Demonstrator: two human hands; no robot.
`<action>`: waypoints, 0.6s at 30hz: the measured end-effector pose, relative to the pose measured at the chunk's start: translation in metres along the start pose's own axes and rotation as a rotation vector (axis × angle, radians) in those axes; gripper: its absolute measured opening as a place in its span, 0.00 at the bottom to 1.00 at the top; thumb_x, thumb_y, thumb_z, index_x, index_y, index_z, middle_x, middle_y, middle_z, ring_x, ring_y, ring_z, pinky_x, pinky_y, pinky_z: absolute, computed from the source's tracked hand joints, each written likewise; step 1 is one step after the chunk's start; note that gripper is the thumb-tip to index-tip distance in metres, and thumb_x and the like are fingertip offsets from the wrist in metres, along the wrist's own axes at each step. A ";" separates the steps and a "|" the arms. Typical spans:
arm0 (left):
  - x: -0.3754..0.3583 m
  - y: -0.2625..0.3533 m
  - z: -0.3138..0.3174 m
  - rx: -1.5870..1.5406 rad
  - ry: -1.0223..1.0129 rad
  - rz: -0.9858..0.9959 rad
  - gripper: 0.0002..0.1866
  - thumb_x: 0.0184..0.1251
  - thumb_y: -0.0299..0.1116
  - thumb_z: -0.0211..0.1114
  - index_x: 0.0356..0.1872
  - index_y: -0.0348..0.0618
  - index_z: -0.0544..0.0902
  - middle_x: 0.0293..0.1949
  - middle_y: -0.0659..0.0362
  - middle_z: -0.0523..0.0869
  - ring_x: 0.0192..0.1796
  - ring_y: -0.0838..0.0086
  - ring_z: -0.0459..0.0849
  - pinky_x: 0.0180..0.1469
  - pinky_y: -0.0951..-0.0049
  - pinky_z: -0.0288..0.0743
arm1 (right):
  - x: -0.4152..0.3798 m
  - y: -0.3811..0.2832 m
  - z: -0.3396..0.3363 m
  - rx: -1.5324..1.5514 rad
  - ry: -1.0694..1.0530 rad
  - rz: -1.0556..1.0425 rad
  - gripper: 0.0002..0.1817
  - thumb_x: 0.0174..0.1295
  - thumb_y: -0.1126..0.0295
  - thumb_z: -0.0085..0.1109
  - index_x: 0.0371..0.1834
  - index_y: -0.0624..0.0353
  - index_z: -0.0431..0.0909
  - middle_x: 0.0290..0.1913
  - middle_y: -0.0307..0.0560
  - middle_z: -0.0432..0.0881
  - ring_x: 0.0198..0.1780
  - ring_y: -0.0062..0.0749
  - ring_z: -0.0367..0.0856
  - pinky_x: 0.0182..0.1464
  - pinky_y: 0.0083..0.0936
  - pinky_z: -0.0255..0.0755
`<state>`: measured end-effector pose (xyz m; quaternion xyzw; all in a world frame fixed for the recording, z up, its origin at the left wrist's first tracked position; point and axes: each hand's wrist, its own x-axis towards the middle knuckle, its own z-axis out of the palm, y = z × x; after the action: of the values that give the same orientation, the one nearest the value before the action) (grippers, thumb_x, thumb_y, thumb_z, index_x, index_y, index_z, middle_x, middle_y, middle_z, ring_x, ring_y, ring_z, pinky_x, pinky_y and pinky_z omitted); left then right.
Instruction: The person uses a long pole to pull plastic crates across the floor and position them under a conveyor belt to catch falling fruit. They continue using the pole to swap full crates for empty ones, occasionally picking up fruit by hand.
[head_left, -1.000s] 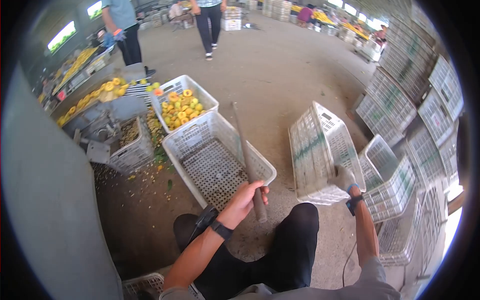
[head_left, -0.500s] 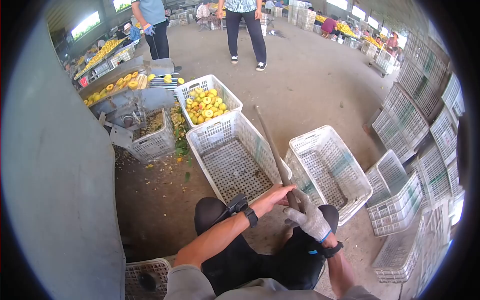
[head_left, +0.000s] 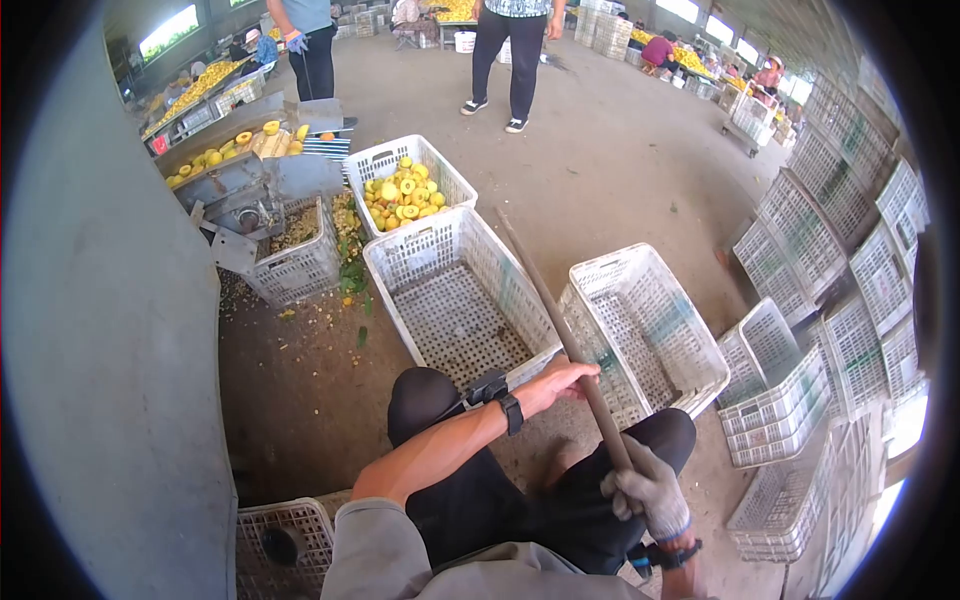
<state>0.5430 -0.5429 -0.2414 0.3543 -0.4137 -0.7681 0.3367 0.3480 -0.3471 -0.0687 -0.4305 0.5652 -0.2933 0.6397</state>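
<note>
Floor [head_left: 640, 180] open ahead, stick [head_left: 562, 328] slanting across, stacked crates [head_left: 793, 240] right, grey panel [head_left: 110, 320] left

Fruit [head_left: 403, 195] in crate [head_left: 440, 163], left of pole [head_left: 553, 311]

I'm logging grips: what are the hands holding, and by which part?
A long, thin brown stick: the grey-gloved right hand grips its near end; the bare left hand holds it farther up.

Fruit [head_left: 405, 196] is yellow, crate [head_left: 455, 312] latticed white, stick [head_left: 549, 305] seemingly greyish-brown.
</note>
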 end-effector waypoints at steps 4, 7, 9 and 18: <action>0.022 0.019 -0.004 -0.156 0.159 0.051 0.18 0.77 0.50 0.67 0.47 0.44 0.87 0.42 0.61 0.90 0.47 0.73 0.89 0.56 0.70 0.79 | -0.067 0.014 -0.031 -0.074 -0.099 -0.020 0.51 0.59 0.60 0.75 0.83 0.69 0.60 0.38 0.48 0.88 0.30 0.26 0.87 0.30 0.19 0.78; 0.026 0.038 -0.001 -0.216 0.307 0.177 0.18 0.79 0.48 0.65 0.40 0.41 0.87 0.38 0.58 0.92 0.41 0.72 0.92 0.46 0.68 0.83 | -0.120 0.043 -0.068 -0.060 -0.017 0.096 0.49 0.56 0.66 0.76 0.81 0.67 0.63 0.39 0.49 0.89 0.32 0.29 0.89 0.31 0.20 0.80; 0.024 0.040 -0.001 -0.241 0.376 0.202 0.22 0.82 0.49 0.61 0.45 0.36 0.85 0.39 0.53 0.93 0.40 0.68 0.94 0.44 0.65 0.88 | -0.145 0.063 -0.098 -0.026 0.064 0.102 0.46 0.55 0.69 0.76 0.78 0.69 0.68 0.39 0.50 0.90 0.33 0.31 0.90 0.32 0.21 0.80; -0.006 -0.063 0.013 -0.082 0.350 -0.083 0.30 0.88 0.52 0.49 0.62 0.26 0.68 0.46 0.41 0.89 0.43 0.53 0.94 0.47 0.55 0.92 | -0.213 0.023 -0.167 -0.209 0.408 0.122 0.33 0.50 0.78 0.70 0.63 0.79 0.79 0.30 0.55 0.91 0.21 0.27 0.84 0.22 0.20 0.75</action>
<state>0.5216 -0.5059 -0.2899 0.4852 -0.3021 -0.7242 0.3858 0.1425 -0.1895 0.0133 -0.3913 0.7348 -0.2750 0.4809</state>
